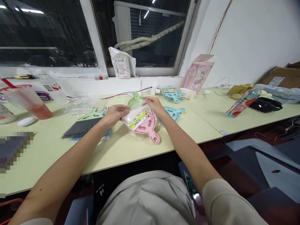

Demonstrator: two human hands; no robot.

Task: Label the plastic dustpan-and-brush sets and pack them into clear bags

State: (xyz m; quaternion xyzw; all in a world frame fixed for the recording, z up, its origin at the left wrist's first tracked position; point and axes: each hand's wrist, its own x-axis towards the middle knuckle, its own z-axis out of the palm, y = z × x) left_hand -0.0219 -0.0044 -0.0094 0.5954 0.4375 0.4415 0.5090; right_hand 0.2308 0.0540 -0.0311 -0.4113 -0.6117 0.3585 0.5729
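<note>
evidently, in the head view, the left hand (116, 114) and right hand (153, 104) pinch opposite edges of the pink dustpan set (142, 120), just above or on the bench (110, 156), i cannot tell. it looks light and stiff, its clear wrap likely slippery; the looped handle or firm rim should give the surest hold.
</note>
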